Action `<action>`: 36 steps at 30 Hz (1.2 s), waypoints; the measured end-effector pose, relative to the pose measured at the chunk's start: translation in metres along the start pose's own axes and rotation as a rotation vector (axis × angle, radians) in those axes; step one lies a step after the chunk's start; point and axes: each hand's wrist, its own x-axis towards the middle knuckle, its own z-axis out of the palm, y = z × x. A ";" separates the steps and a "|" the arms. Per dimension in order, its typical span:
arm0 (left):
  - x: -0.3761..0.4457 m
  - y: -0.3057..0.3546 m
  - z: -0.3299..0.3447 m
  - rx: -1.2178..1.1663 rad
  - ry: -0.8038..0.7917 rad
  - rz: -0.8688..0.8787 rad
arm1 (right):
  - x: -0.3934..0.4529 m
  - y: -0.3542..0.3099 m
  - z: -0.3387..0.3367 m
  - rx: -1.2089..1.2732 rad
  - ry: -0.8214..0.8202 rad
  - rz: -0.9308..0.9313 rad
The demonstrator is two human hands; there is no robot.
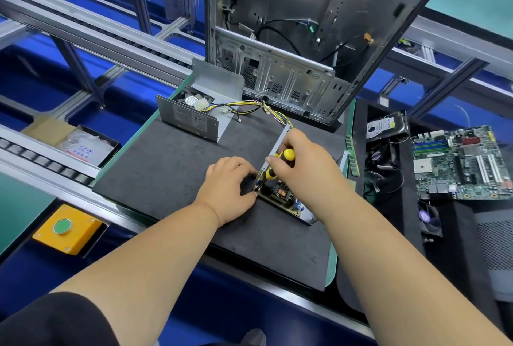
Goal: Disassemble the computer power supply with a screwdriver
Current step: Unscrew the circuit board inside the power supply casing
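From the head view we see the dark foam mat (172, 168) covering most of the desk (331, 268), whose green rim shows along the right and near edges. The mat's left and near parts lie bare, so there is open room around both forearms. At the far edge stands an open computer case (280, 73), and the removed power supply cover (191, 118) sits upright at the far left of the mat, its fan and a bundle of coloured wires (249, 105) beside it.

The power supply base (283, 195) lies right of the mat's centre, its long axis running from far to near (slightly slanted towards the right), with its circuit board exposed. Our right hand (302, 162) has its grip clenched around the yellow-and-black screwdriver (277, 165), which tilts with its handle up and its tip down-left into the base's near-left corner. Our left hand (227, 190) pinches at that same corner, fingers curled against the base's edge.

Off the desk's right edge lie a motherboard (460, 162) and a hard drive (385, 125).
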 end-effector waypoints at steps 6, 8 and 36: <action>0.000 0.001 -0.001 -0.002 0.005 0.006 | -0.002 -0.001 -0.009 0.028 -0.053 -0.049; 0.000 0.001 -0.001 -0.004 -0.002 0.000 | 0.000 -0.003 -0.011 -0.025 -0.087 -0.078; 0.001 0.002 -0.001 -0.004 0.002 -0.012 | 0.001 -0.007 -0.014 -0.200 -0.080 -0.208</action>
